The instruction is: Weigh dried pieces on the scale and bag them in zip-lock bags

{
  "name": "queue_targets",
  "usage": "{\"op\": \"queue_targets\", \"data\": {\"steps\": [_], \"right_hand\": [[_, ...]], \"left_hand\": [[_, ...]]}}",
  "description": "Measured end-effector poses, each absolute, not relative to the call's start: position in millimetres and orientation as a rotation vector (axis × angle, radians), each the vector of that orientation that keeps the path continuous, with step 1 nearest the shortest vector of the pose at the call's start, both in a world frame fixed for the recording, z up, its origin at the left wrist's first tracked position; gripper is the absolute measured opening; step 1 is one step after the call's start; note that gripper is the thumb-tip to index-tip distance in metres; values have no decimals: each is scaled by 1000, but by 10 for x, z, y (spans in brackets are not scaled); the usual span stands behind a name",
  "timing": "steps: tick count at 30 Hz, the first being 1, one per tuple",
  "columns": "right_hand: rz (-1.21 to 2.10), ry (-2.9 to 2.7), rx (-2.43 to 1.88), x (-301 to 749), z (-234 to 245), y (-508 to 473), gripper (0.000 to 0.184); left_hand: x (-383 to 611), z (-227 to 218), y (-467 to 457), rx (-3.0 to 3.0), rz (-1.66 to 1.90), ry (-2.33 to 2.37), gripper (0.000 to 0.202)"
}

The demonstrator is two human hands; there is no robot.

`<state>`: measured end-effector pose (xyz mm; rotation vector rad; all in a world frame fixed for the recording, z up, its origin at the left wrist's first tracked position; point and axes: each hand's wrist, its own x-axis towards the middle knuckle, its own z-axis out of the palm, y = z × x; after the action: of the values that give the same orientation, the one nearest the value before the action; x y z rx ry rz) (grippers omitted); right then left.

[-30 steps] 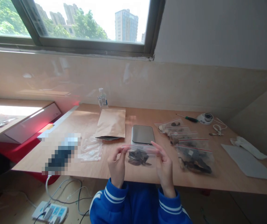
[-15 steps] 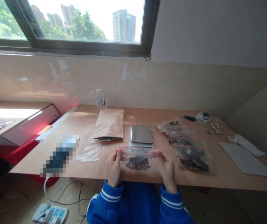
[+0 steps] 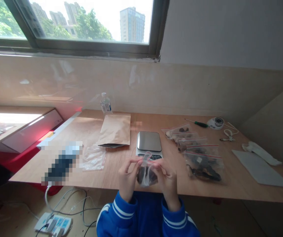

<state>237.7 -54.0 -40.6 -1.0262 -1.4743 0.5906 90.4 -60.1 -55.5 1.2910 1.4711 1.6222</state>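
Our left hand (image 3: 127, 176) and right hand (image 3: 167, 177) pinch the small clear plastic bag of dark dried pieces (image 3: 146, 172) by its top; it seems light, soft, slippery

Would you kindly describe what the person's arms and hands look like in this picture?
Both hands are bare, with no gloves, rings or watch visible. The left hand and right hand come out of bright blue jacket sleeves with two white stripes round each ribbed cuff, and a white line along the left sleeve.

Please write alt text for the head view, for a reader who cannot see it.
Both hands, left and right, pinch a small clear bag of dark pieces above the table edge, before a scale. More filled bags lie to the right.
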Motion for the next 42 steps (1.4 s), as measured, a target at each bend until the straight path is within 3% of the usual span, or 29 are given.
{"op": "queue_targets", "data": {"steps": [4, 9, 15, 19, 25, 29, 42], "right_hand": [[535, -1168, -1166, 2417, -474, -494, 36], [490, -935, -1234, 2672, -562, -405, 41], [340, -1434, -1243, 2535, -500, -406, 29], [180, -1836, -1191, 2176, -310, -448, 35], [279, -2150, -1087, 1964, 0, -385, 29], [345, -2256, -1062, 2022, 79, -292, 5], [43, -2358, -1100, 1862, -1, -300, 10]], "left_hand": [[762, -523, -562, 1111, 1785, 1683, 26], [668, -535, -547, 1058, 1876, 1581, 28], [750, -634, -508, 1047, 1843, 1535, 26], [737, -692, -507, 1081, 1866, 1510, 23], [687, -745, -567, 1234, 1837, 1535, 19], [569, -720, -572, 1404, 1813, 1529, 14], [350, -652, -602, 1629, 1676, 1531, 11]]}}
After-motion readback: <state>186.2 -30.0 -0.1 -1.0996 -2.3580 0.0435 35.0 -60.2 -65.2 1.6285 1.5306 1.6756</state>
